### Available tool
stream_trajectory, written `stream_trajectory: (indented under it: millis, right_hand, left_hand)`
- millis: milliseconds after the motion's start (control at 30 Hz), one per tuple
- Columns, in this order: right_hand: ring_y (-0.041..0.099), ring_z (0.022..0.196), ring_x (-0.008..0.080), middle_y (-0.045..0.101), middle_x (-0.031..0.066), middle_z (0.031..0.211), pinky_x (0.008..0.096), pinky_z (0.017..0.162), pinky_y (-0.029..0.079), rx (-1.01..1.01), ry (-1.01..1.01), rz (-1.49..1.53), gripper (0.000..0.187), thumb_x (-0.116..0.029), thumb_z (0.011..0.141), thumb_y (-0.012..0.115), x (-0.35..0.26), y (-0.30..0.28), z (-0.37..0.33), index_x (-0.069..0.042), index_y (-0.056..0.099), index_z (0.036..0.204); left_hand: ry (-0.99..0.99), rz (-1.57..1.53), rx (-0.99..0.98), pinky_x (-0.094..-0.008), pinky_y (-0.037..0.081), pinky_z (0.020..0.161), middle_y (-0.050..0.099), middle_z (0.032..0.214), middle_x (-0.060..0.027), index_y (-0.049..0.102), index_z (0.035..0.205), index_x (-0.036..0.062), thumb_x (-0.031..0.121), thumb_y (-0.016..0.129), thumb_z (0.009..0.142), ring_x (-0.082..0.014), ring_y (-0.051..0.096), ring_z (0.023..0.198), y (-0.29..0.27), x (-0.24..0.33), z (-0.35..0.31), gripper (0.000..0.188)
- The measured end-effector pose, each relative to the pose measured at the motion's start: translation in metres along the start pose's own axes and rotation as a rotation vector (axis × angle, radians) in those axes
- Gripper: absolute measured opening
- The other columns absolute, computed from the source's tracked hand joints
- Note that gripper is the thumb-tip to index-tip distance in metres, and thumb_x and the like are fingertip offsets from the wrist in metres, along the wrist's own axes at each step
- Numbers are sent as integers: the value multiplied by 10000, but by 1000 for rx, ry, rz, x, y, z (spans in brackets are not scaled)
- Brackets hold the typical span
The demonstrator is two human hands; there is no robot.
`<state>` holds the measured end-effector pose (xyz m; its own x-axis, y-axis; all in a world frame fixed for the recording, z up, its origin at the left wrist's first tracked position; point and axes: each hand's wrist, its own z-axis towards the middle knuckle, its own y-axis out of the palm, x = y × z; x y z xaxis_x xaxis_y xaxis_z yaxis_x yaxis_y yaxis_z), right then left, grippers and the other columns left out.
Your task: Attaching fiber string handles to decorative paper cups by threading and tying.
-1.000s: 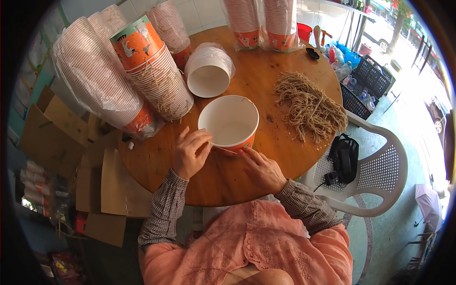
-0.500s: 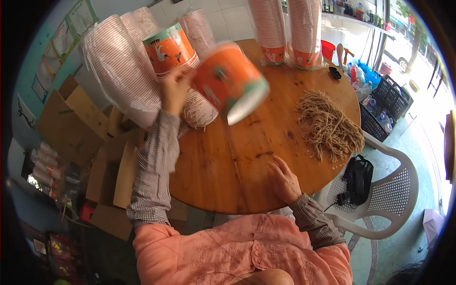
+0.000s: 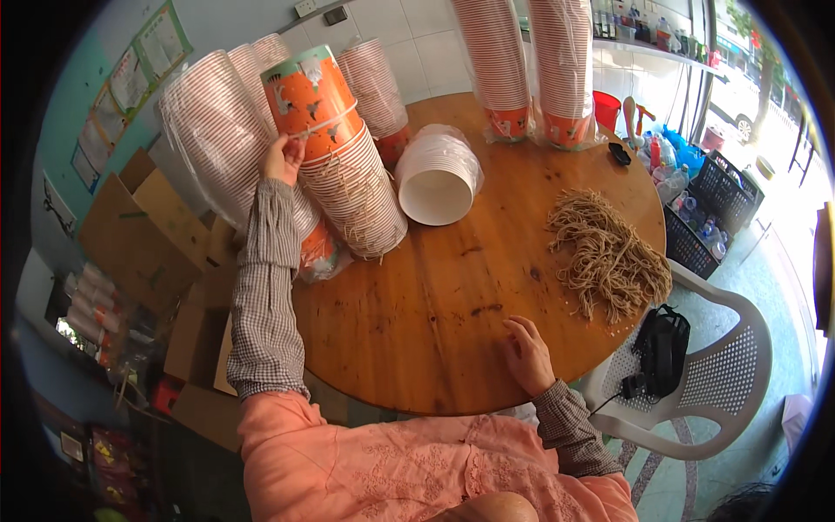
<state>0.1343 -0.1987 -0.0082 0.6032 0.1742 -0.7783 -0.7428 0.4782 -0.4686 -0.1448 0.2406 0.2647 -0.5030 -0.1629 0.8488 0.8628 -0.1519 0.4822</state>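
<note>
My left hand (image 3: 283,160) is at the left side of a tall, leaning stack of paper tubs (image 3: 355,196). Its fingers close on the rim of the topmost tub (image 3: 304,87), an orange one with a green band and animal prints, turned bottom up. Thin tan strands hang between rims lower in the stack. My right hand (image 3: 527,355) rests by the table's near edge, fingers loosely bent and slightly apart, holding nothing. Beyond it, on the right, lies a loose heap of tan noodle-like strands (image 3: 609,252).
White tubs in a plastic bag (image 3: 437,193) lie on the round wooden table (image 3: 435,322). Bagged tub stacks (image 3: 561,70) stand at the back, another (image 3: 213,130) at left. Cardboard boxes (image 3: 130,226) are left of the table; a plastic chair (image 3: 722,348) holds a black bag (image 3: 665,352).
The orange tub that was swinging by my left hand now sits on top of the leaning stack. My left hand has shifted left to its rim. My right hand has barely moved.
</note>
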Motion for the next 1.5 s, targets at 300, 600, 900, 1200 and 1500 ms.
stream_trajectory:
  millis: [300, 600, 900, 1200, 1500]
  right_hand:
    - [628, 839, 212, 596, 141, 1105, 298, 742, 513, 15, 58, 113, 301, -35, 835, 598, 3, -9, 2, 7, 580, 1132]
    - [660, 863, 216, 657, 140, 994, 321, 763, 527, 3, 109, 184, 375, -165, 857, 645, 87, 52, 169, -12, 561, 1188]
    - [622, 801, 179, 632, 104, 943, 300, 719, 514, 437, 54, 256, 297, -141, 848, 678, 109, 104, 273, -28, 572, 1103]
    - [579, 683, 178, 570, 71, 752, 312, 633, 485, 540, 67, 156, 160, -118, 839, 662, 106, 114, 311, -40, 537, 904]
    - [592, 685, 191, 590, 109, 794, 321, 638, 496, 494, 26, 78, 139, -68, 830, 624, 109, 112, 313, -30, 561, 948]
  left_hand:
    - [16, 630, -201, -216, 461, 498, 604, 712, -14, 610, 853, 42, 144, 607, 901, -106, 580, 557, -34, -112, -131, 113]
    - [-2, 732, -203, -243, 514, 647, 627, 890, -50, 581, 1140, -10, 107, 609, 895, -123, 633, 748, -71, -305, -156, 272]
    - [8, 720, -146, -271, 566, 634, 533, 1267, -124, 408, 1389, 79, 48, 602, 876, -157, 627, 873, -25, -326, -135, 549]
    - [-11, 426, 20, -268, 531, 665, 600, 996, -91, 488, 1164, -24, 47, 604, 891, -146, 610, 805, 18, -352, -97, 305]
    - [-40, 363, 55, -279, 494, 783, 554, 1030, -65, 479, 1176, 1, 81, 656, 852, -157, 554, 913, 19, -347, -103, 378]
